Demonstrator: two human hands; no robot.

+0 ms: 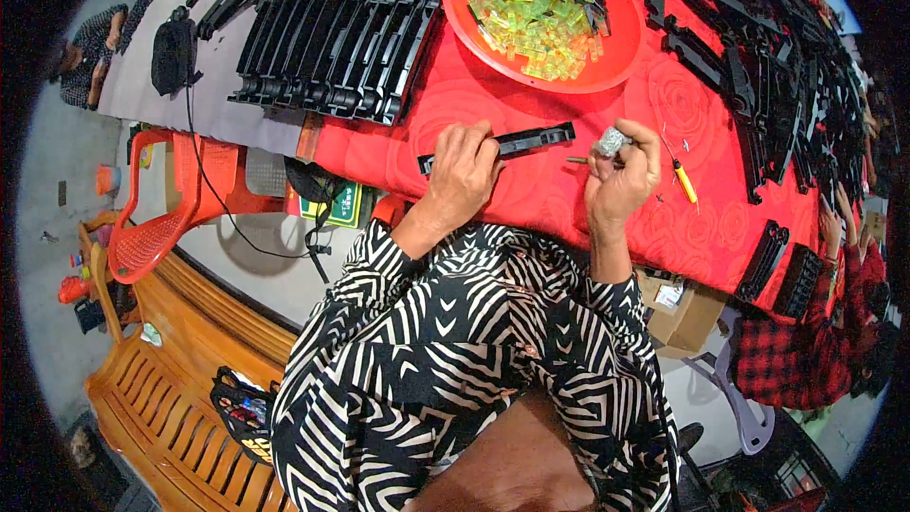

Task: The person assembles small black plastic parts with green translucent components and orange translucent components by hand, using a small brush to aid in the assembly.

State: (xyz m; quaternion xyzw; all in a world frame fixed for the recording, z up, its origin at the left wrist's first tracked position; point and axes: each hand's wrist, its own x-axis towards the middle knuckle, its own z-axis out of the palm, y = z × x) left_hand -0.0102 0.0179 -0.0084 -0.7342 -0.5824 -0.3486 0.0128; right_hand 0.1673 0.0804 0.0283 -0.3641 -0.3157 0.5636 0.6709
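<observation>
On the red cloth in front of me, my left hand point(462, 171) holds down a long black plastic strip point(536, 138) with its fingers curled over it. The strip's right part sticks out past the fingers. To the right, raised a little, my right hand point(623, 175) is closed on a small silvery, crinkled piece point(612, 140), like foil. A short thin greenish tip point(575, 160) pokes out leftward by that hand's fingers; whether it belongs to the silvery piece is hidden. Right of this hand lies a screwdriver with a yellow handle point(684, 182).
A red basin point(621, 66) holds yellow-green clear plastic pieces and black parts. Black strips point(332, 47) stand in rows at left; loose black parts point(749, 47) heap at right. An orange chair point(156, 228) and wooden bench point(171, 360) stand left. Another person's hands point(839, 223) work at far right.
</observation>
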